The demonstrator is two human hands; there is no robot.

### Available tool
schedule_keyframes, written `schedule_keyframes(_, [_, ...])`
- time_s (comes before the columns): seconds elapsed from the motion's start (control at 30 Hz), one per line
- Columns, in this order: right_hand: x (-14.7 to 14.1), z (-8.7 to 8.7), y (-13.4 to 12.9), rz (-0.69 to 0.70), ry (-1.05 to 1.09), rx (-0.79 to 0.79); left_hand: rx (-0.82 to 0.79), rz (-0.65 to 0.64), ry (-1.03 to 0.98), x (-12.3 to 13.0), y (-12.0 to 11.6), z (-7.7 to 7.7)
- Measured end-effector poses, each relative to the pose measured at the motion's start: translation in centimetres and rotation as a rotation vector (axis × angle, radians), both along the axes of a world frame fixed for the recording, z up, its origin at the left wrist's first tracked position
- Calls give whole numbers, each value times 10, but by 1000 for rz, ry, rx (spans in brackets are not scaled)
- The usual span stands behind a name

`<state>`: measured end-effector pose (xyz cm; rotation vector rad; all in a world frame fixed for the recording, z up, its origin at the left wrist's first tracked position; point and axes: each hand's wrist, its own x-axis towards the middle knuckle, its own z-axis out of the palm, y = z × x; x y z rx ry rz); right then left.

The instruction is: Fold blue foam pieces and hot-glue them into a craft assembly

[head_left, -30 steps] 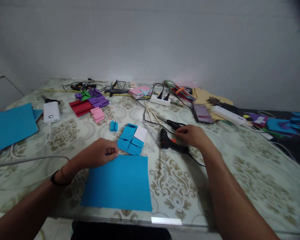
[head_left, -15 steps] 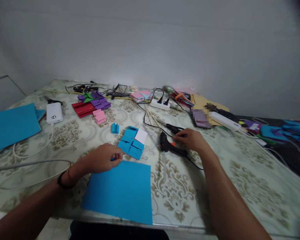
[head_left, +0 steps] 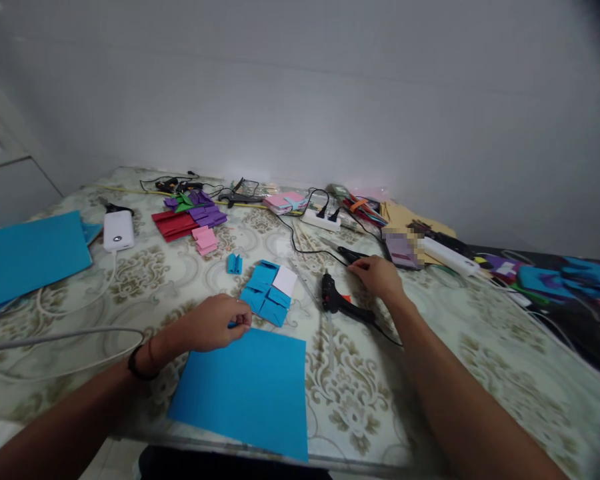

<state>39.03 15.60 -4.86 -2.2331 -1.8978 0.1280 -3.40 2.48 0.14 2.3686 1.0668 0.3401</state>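
Observation:
My left hand [head_left: 221, 323] is closed above the top left corner of a large blue paper sheet [head_left: 250, 393]. A sliver of blue shows within its curled fingers, too small to make out. Just beyond it lies a blue folded-paper piece [head_left: 261, 285] with a white square [head_left: 284, 281] on it. My right hand [head_left: 379, 276] has its fingertips pinched together at the black scissors' handles [head_left: 351, 255] and a black cord. Whether it grips either is unclear. A black glue gun [head_left: 336, 298] lies just left of this hand, with a clear glue stick [head_left: 331, 340] below it.
A small blue folded piece [head_left: 235, 264] and pink [head_left: 205, 240], red [head_left: 174, 225] and purple [head_left: 207, 214] papers lie farther back. A power strip [head_left: 321, 219] stands mid-back, a phone [head_left: 403, 248] at right. White power bank [head_left: 119, 230] and blue sheets [head_left: 30, 257] are at left.
The view has shifted slightly, so most things appear a little lower and farther right. Both hands keep nearly the same places and poses on the table.

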Motion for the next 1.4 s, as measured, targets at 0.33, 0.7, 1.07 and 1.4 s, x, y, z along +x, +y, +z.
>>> schedule_keyframes(0.33, [-19,18,3,-70,60,96,29,23,-12,-2,1,6])
schedule_keyframes(0.7, [-120,69,-107,624,368,163,-4,25,-43,5,-8,11])
schedule_keyframes(1.07, [-158,58,-149,870,741,-44,-14,0,-64,15,-20,15])
schedule_keyframes(1.4, [-166,48,-158,808,581,-44,56,-17,58,24,-24,3])
